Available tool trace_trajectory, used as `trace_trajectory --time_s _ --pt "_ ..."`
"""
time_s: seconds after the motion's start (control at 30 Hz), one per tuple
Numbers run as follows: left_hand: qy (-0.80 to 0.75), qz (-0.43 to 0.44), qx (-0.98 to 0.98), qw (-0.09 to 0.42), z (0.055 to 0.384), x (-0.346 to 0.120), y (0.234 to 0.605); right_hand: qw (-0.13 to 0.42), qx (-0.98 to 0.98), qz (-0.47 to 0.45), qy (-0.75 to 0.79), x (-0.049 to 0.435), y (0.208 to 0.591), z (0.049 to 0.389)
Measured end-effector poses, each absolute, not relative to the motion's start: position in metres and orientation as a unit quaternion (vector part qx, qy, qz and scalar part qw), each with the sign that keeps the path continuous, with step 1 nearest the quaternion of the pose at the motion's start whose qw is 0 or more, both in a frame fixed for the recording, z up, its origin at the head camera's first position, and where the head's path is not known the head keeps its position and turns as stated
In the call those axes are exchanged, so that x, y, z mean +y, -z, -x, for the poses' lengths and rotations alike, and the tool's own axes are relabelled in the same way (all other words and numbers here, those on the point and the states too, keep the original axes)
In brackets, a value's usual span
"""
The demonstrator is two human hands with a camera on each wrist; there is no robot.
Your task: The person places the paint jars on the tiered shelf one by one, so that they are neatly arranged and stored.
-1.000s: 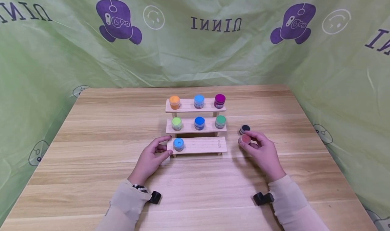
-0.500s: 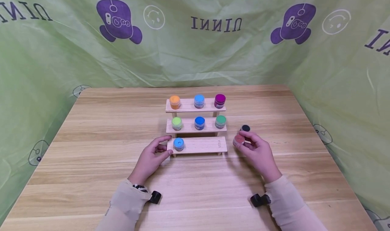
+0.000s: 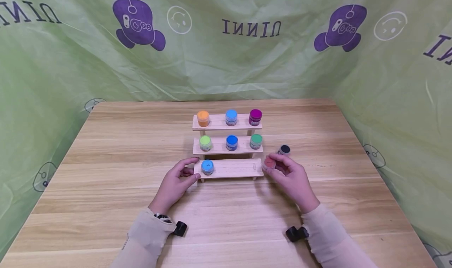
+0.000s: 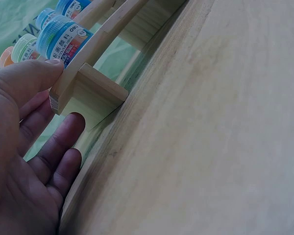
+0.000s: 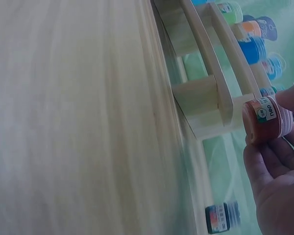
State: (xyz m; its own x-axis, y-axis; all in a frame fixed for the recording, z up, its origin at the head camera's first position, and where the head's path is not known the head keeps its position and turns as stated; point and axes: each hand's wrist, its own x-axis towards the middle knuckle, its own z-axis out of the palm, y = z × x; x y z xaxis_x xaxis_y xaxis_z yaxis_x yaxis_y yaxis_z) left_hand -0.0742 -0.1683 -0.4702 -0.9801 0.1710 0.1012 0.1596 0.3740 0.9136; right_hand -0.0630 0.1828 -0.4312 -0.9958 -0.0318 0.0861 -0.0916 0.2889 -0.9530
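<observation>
My right hand (image 3: 291,177) pinches a small paint jar with a red lid (image 3: 269,163) between thumb and fingers, just off the right end of the lowest shelf. In the right wrist view the reddish-brown jar (image 5: 264,120) shows its label and is raised beside the shelf end. My left hand (image 3: 176,183) grips the left end of the stepped wooden stand (image 3: 231,168), thumb at the front edge, index finger at the back corner. Near that thumb (image 4: 41,73) a light blue paint jar (image 3: 207,166) stands on the lowest shelf.
On the middle shelf are lime (image 3: 205,143), dark blue (image 3: 232,142) and green (image 3: 256,141) jars. Orange (image 3: 203,118), light blue (image 3: 231,117) and purple (image 3: 255,117) jars line the top shelf. A black-lidded jar (image 3: 284,150) stands on the table behind my right hand.
My right hand has carried the red-lidded jar leftward, away from the black-lidded jar and up to the lowest shelf's right end. The left hand has stayed in place.
</observation>
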Motion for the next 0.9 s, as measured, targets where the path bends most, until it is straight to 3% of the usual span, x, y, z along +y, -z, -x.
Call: trace_trajectory --time_s 0.9 --pt "-0.552 -0.1 0.828 0.003 0.074 -0.168 0.469 0.011 -0.798 -0.102 -0.593 0.157 0.435 0.069"
